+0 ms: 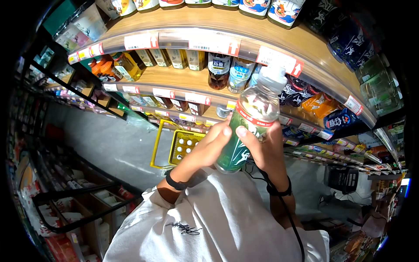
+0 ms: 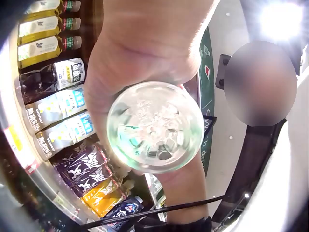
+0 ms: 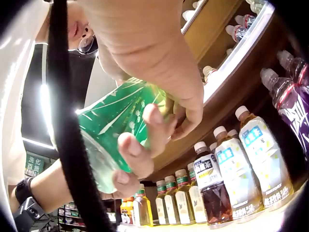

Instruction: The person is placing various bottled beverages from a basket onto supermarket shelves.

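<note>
A clear bottle with a green label (image 1: 238, 146) and white cap is held between both hands in front of the chest, tilted with its cap toward the shelf. My left hand (image 1: 208, 146) grips its lower left side, and my right hand (image 1: 269, 146) grips its right side with the thumb across the label. In the left wrist view the round bottle base (image 2: 154, 128) faces the camera. The right wrist view shows the green label (image 3: 120, 116), with the left fingers (image 3: 135, 150) curled around it from below and the right hand (image 3: 149, 58) over it.
Curved shelves (image 1: 174, 22) of bottled drinks with price tags stand ahead. A yellow basket (image 1: 178, 150) holding several white-capped items is on the floor beyond the left hand. A black basket (image 1: 341, 179) lies at the right, and a black cable (image 1: 290, 214) hangs from the right wrist.
</note>
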